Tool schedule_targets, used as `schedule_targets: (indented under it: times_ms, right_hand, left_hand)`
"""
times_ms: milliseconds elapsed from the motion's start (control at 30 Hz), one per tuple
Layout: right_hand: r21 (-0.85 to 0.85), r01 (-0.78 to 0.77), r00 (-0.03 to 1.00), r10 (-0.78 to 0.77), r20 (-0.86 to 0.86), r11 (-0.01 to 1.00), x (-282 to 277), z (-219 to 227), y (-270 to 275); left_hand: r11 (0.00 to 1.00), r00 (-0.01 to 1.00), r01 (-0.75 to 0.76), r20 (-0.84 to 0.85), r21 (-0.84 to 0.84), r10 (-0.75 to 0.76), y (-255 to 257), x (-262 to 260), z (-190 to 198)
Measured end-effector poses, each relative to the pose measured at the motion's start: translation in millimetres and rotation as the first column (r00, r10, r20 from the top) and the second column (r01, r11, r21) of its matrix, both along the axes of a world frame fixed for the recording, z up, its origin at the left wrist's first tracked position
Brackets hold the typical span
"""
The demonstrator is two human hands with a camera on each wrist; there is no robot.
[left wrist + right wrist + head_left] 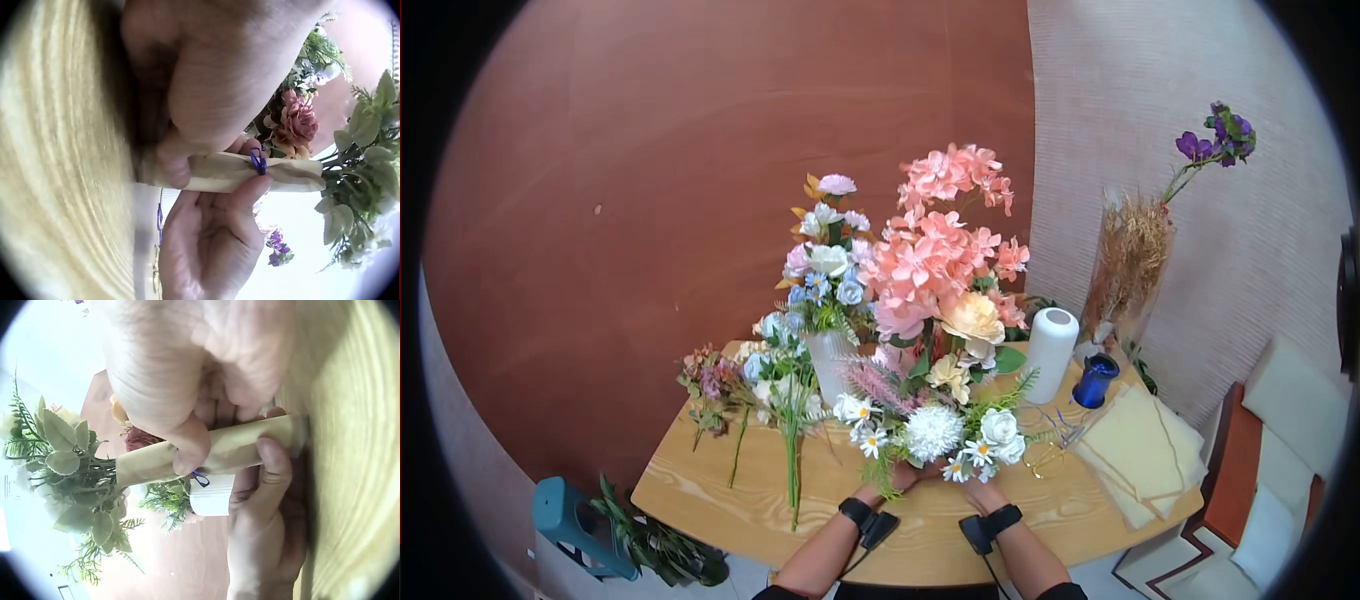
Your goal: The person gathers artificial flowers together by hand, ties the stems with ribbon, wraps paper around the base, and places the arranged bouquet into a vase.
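A big bouquet point(933, 433) of white, peach and coral flowers stands over the table's front, hiding most of both hands in the head view. Its stems are wrapped in cream paper point(290, 178) with a thin purple tie point(258, 164). My left hand point(219, 75) grips the wrap low down, close to the tabletop, thumb across it. Higher up, my right hand point(187, 356) holds the same wrap, its thumb pressing beside the tie point(200, 479). Green leaves point(61, 434) spread out above the paper.
Behind are a ribbed white vase point(828, 365) of pastel flowers, a white bottle-shaped vase point(1052, 360) and a blue vase point(1095, 381). Loose stems point(793, 475) lie left, cream sheets point(1142, 450) right, wires point(1052, 458) between. A teal stool point(578, 520) stands at lower left.
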State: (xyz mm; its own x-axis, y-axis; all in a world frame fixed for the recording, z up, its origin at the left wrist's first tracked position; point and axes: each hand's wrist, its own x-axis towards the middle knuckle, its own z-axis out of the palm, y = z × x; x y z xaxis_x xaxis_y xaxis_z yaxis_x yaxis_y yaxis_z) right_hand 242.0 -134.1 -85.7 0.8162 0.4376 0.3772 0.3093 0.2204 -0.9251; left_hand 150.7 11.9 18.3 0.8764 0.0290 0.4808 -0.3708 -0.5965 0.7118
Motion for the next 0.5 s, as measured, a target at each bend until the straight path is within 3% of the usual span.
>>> schedule_targets:
  times_ms: [33, 67, 133, 167, 200, 233, 267, 300, 333, 367, 433, 500]
  right_hand:
    - [0.012, -0.004, 1.0, 0.004, -0.008, 1.0, -2, -4, -1]
    - [0.018, -0.002, 1.0, 0.002, -0.024, 1.0, 5, -6, 8]
    - [0.015, 0.014, 0.999, -0.013, -0.047, 1.0, 8, -7, 1]
    - [-0.091, 0.053, 0.997, -0.058, -0.049, 0.994, 9, -8, 1]
    - [-0.193, 0.086, 0.994, -0.097, -0.049, 0.977, 4, 2, 3]
    - [-0.027, 0.058, 0.989, -0.061, -0.137, 0.998, -13, 38, 2]
    - [-0.028, 0.058, 0.988, -0.061, -0.139, 0.998, -17, 48, 3]
    - [-0.063, 0.075, 0.992, -0.081, -0.1, 0.995, -18, 55, 2]
    - [-0.099, 0.101, 0.992, -0.107, -0.062, 0.99, -25, 71, 0]
    - [-0.018, 0.173, 0.982, -0.174, -0.073, 0.985, -38, 89, -2]
    - [-0.313, 0.434, 0.898, -0.433, 0.079, 0.845, -57, 120, -27]
    - [0.026, 0.616, 0.787, -0.617, 0.012, 0.787, -99, 153, -47]
  left_hand:
    - [0.983, 0.994, 0.009, -0.105, -0.183, -0.029, -2, -1, -3]
    - [0.983, 0.993, 0.013, -0.113, -0.184, -0.034, -3, -1, -4]
    - [0.904, 0.984, 0.042, -0.14, -0.426, -0.112, -6, -1, -3]
    - [0.874, 0.975, 0.034, -0.176, -0.484, -0.135, -6, 0, -4]
    - [0.873, 0.972, 0.03, -0.19, -0.487, -0.139, -3, 2, -14]
    - [0.912, 0.964, 0.006, -0.24, -0.41, -0.115, 3, 8, -29]
    - [0.944, 0.956, -0.012, -0.28, -0.331, -0.086, 6, 12, -37]
    - [0.955, 0.948, -0.065, -0.318, -0.288, -0.031, -2, 1, -9]
    - [0.955, 0.948, -0.056, -0.316, -0.29, -0.04, -3, 0, -9]
    - [0.958, 0.942, -0.06, -0.333, -0.281, -0.039, -3, 0, -9]
    - [0.961, 0.944, -0.057, -0.328, -0.272, -0.037, 1, 2, -11]
    - [0.976, 0.922, -0.156, -0.378, -0.155, 0.087, 4, 8, -27]
